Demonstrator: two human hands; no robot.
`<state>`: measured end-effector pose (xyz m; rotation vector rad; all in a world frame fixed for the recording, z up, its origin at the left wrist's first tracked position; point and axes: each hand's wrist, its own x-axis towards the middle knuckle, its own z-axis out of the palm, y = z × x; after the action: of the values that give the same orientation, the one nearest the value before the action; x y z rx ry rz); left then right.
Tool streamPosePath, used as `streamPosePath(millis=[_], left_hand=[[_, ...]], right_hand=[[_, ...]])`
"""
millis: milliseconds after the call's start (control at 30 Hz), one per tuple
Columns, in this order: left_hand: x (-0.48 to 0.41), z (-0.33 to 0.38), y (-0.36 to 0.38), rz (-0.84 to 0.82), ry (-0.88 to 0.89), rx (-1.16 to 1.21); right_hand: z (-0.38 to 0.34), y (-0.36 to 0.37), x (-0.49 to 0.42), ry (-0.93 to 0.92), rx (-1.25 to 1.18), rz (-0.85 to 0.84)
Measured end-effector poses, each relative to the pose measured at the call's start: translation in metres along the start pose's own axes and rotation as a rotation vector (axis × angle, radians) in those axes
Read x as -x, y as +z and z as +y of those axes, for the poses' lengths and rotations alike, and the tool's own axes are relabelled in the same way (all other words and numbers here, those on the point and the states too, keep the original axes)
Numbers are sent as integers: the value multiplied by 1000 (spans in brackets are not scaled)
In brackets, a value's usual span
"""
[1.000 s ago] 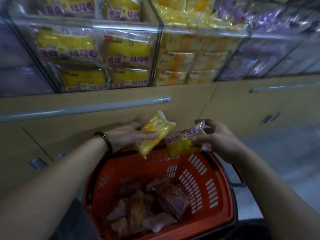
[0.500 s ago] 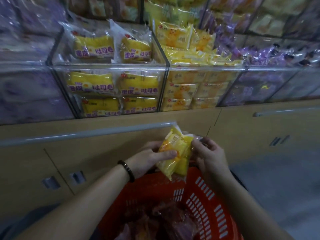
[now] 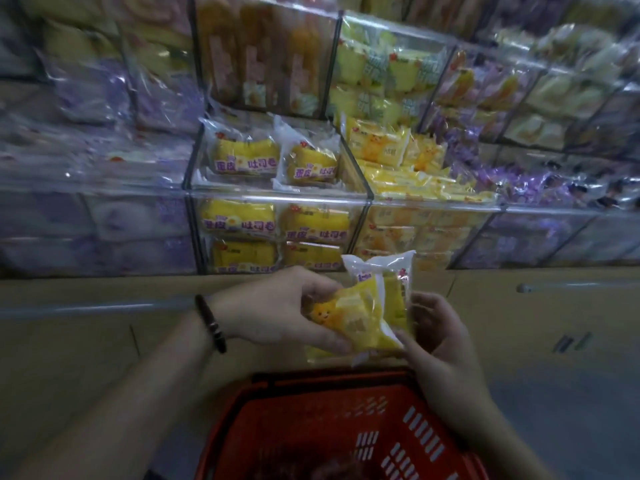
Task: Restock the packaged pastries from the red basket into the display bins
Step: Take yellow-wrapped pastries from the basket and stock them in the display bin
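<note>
Bins (image 3: 277, 197) ahead; left hand (image 3: 287, 306), right hand (image 3: 440, 341) hold packets (image 3: 360, 317) above basket (image 3: 298, 410) rim.

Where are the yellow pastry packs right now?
Head view, centre: the yellow pastry packs are held between the left hand and right hand, over the red basket at its far rim and below the clear display bins.
</note>
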<state>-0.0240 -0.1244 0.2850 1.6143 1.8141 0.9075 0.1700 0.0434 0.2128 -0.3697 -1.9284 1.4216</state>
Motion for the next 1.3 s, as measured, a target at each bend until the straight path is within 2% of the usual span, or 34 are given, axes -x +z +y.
streamPosePath(millis=[67, 133, 200, 333, 500, 600, 667, 733, 800, 933, 1100, 1233, 1300], left_hand=[[18, 28, -34, -45, 19, -125], [32, 50, -66, 25, 31, -278], [44, 66, -94, 194, 28, -396], [70, 65, -129, 574, -5, -312], [71, 29, -156, 1073, 37, -367], [65, 8, -166, 1250, 43, -299], [60, -3, -166, 1267, -20, -321], [53, -12, -166, 1204, -71, -339], [47, -16, -167, 1144, -93, -352], [41, -17, -168, 1179, -112, -385], [40, -14, -167, 1184, -93, -360], [38, -4, -162, 1185, 13, -355], [35, 3, -156, 1164, 73, -362]], right_hand=[[-22, 2, -12, -118, 0, 11], [-54, 7, -32, -244, 1, 25], [-90, 11, -58, -371, 59, 62], [-145, 27, -116, -495, 283, 45], [-164, 72, -178, -526, 519, -33], [-156, 105, -204, -473, 742, -110], [-150, 125, -217, -488, 907, -151], [-146, 139, -228, -537, 1008, -207], [-143, 149, -233, -537, 1016, -225], [-138, 167, -237, -555, 1022, -206], [-142, 160, -233, -506, 968, -128], [-153, 147, -214, -603, 751, -159], [-160, 145, -203, -660, 747, -139]])
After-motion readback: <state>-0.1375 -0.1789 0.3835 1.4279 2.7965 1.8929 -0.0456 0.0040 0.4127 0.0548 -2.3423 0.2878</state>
